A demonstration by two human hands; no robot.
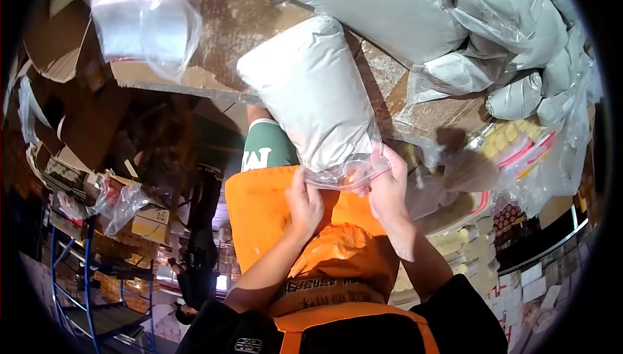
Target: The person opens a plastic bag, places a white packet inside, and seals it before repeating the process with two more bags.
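Note:
A clear plastic bag full of white powder [311, 88] lies slanted across the front edge of the worktable, its open end towards my body. My left hand [305, 201] pinches the left corner of the clear plastic at that end. At the right corner, my right hand [388, 188] has its fingers closed round the plastic edge. The loose rim of the bag stretches between both hands, above my orange apron [259, 205]. More filled white bags [383, 10] are piled behind it to the right.
A wrapped stack of clear bags [146, 20] sits on the cardboard-covered table [227, 36]. Bags with yellowish pieces [509, 138] are at the right. Open cardboard boxes [61, 42] and a blue metal rack [87, 282] stand left. Another person [188, 289] is in the lower-left background.

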